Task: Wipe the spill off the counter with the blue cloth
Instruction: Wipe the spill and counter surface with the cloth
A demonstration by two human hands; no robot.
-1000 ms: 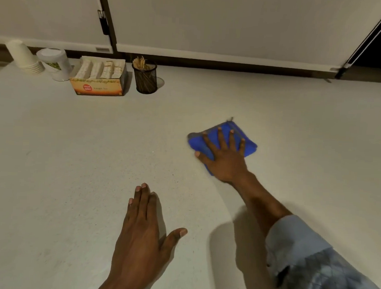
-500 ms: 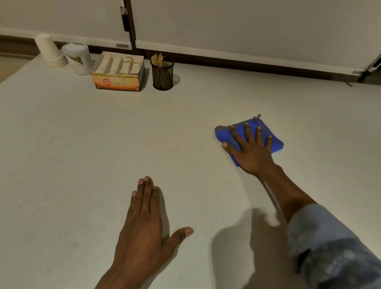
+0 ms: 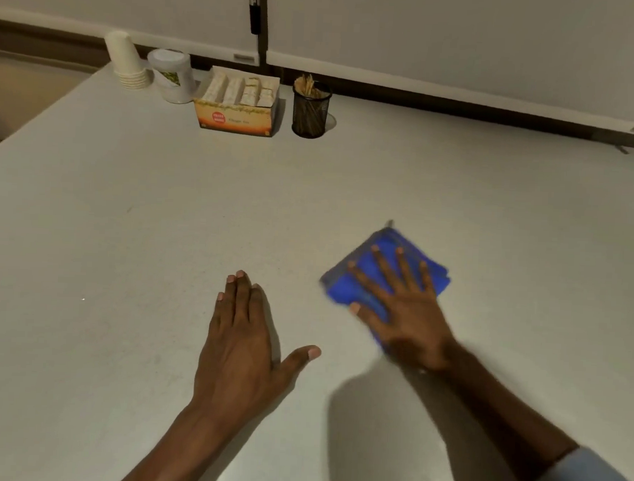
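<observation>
Left hand (image 3: 243, 350) is laid flat on the counter (image 3: 126, 253), fingers together, thumb out toward 3 o'clock. Right hand (image 3: 406, 317), a bit blurred, is spread flat on the cloth (image 3: 365, 275), found at 3 o'clock of the left fingertips.

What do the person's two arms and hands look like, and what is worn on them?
Both hands are bare: no gloves, rings or watch show. The left hand and its forearm are uncovered as far as the picture's edge. On the right arm, a light blue-grey sleeve is pushed up, leaving the right hand and forearm bare. The fingernails are short and pale. The right hand is slightly blurred.
</observation>
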